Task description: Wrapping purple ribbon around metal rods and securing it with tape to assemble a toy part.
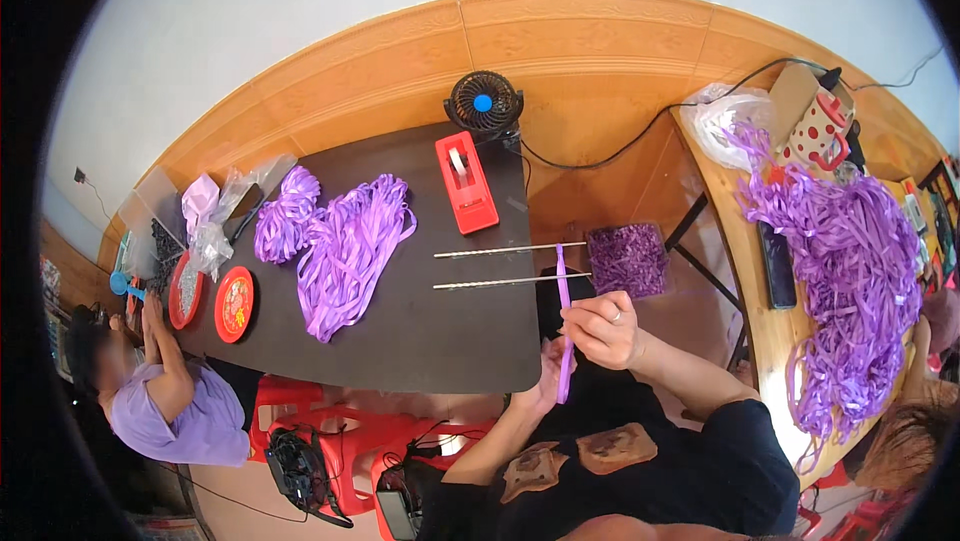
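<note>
A narrow purple ribbon [563,291] runs beside the right-hand edge of the dark table, crossing two thin metal rods [510,283] near their right ends. My right hand [603,329], with a ring on one finger, pinches the ribbon below the rods. Lower down, my left hand [545,381] closes on the same ribbon, its fingers partly hidden. The rods lie roughly parallel, pointing left over the tabletop. Left of them, loose bundles of purple ribbon [352,256] rest on the table.
A red tape dispenser [466,184] and a black fan [484,103] stand at the table's back right. Red dishes [235,305] sit at the left, near another person [185,401]. More ribbon [850,281] covers the wooden table at right, beside a phone [776,266]. Below is a ribbon-filled box [627,259].
</note>
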Available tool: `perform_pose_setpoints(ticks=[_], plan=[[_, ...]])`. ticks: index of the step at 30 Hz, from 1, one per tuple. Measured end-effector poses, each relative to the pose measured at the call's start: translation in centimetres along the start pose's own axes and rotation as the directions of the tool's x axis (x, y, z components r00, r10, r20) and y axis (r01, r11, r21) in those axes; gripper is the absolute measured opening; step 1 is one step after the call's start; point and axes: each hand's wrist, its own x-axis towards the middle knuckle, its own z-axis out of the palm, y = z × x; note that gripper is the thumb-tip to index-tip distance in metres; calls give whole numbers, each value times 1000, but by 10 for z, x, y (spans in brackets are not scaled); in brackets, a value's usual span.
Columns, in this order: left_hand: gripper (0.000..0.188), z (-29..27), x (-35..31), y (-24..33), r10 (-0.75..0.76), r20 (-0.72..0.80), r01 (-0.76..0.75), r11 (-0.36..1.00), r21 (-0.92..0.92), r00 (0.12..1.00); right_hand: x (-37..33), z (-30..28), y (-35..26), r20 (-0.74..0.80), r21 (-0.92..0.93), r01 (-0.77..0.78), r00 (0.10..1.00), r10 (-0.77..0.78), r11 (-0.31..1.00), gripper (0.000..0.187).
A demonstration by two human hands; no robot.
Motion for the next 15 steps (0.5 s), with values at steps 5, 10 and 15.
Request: perform_pose_setpoints(ticks=[5, 10, 15], plan=[[42, -7, 15, -18, 71, -3, -71, 996, 46, 997, -17, 1, -8, 74, 20, 21, 997, -22, 1000, 25], [44, 10, 39, -13, 79, 87, -89, 988, 124, 993, -28, 5, -15, 75, 4, -69, 995, 69, 998, 27], [46, 36, 61, -5, 183, 172, -204, 972, 113, 968, -34, 12, -24, 19, -15, -138, 990, 139, 990, 27]])
